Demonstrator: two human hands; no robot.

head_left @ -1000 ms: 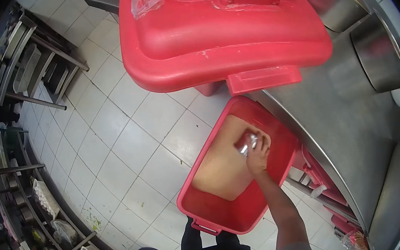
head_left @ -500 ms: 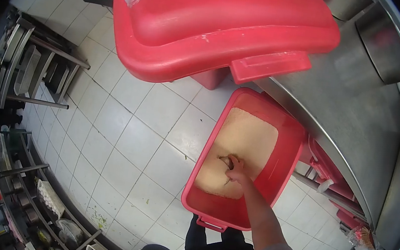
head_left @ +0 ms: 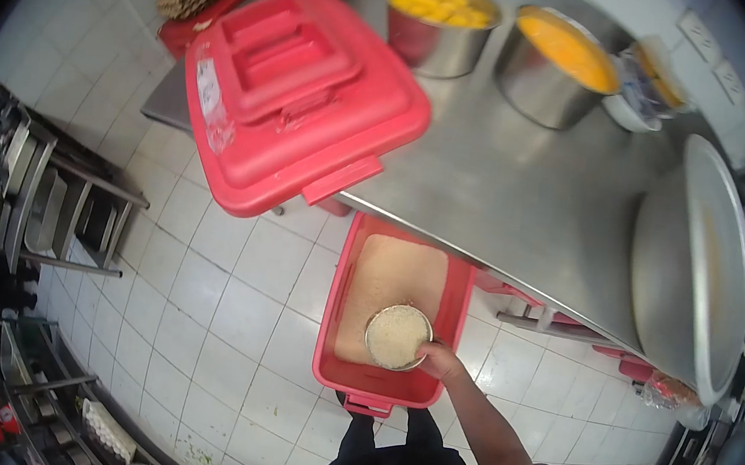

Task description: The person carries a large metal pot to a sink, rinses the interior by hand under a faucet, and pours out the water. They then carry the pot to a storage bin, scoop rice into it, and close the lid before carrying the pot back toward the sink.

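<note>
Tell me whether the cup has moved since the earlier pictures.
Yes. Judged against the bin, the cup has come toward the bin's near end, and up out of the grain it was dug into.

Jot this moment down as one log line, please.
right hand: holding filled cup above open bin | left hand: not visible | lid: off bin

Most fingers of the right hand (head_left: 439, 361) are hidden beside the metal cup (head_left: 367, 342), which covers the grain (head_left: 401, 268) beneath. Beyond the fingers, the steel table (head_left: 523, 204) hides the bin's (head_left: 324, 346) far edge; up and left, the lid's label (head_left: 208, 90) is unreadable.
</note>
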